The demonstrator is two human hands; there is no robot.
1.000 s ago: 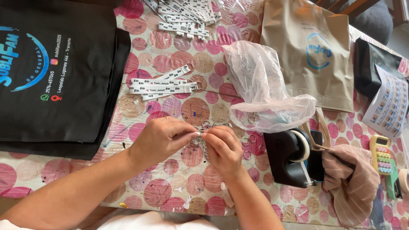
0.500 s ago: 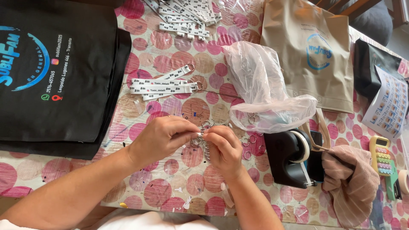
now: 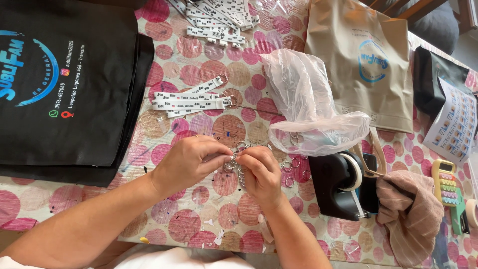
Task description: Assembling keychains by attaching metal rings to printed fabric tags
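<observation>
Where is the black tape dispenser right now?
In the head view, the tape dispenser stands on the table right of the right hand, below the clear plastic bag and beside the pink cloth.

Both hands, the left hand (image 3: 191,162) and right hand (image 3: 261,172), have barely shifted, fingertips working closer on the metal rings (image 3: 234,160).

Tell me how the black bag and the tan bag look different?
The black bag is dark and lies at the table's left; the tan bag is light brown and lies upper right. A clear plastic bag overlaps the tan bag's edge, not the black bag. Both lie flat with blue round prints.
</observation>
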